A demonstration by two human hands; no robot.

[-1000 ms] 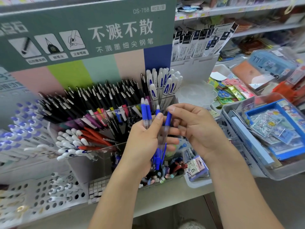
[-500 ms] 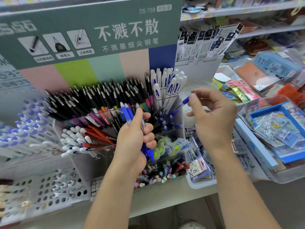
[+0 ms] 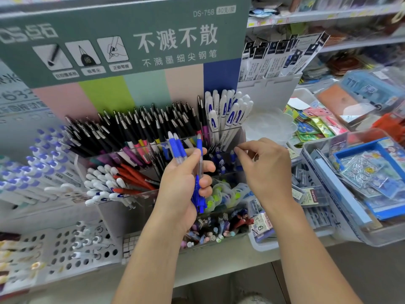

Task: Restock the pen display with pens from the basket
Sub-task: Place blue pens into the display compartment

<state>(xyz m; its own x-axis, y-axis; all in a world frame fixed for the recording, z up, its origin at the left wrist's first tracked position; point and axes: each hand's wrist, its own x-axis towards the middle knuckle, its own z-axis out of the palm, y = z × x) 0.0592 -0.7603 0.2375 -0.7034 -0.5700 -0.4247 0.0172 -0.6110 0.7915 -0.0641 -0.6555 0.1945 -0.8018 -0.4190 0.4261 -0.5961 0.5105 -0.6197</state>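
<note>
My left hand [image 3: 182, 187] grips three blue pens [image 3: 178, 148] upright in front of the clear pen display [image 3: 240, 133]. Their caps point up and their blue ends hang below my fingers. My right hand [image 3: 266, 172] is at the display's right-hand compartment [image 3: 221, 164], which holds several blue pens. Its thumb and forefinger pinch the top of one blue pen [image 3: 233, 156] there; the rest of that pen is hidden among the others. Black pens [image 3: 140, 128] and white pens [image 3: 228, 110] fill the rows behind.
Red and white pens [image 3: 114, 183] lie in a lower left tray. A bin of mixed pens [image 3: 219, 233] sits under my left hand. Clear boxes of stationery [image 3: 359, 185] crowd the right. A tall green sign [image 3: 131, 40] backs the display.
My right hand carried one blue pen away from the bundle and lowered it into the right-hand compartment. My left hand stayed put, and its bundle has one pen fewer.
</note>
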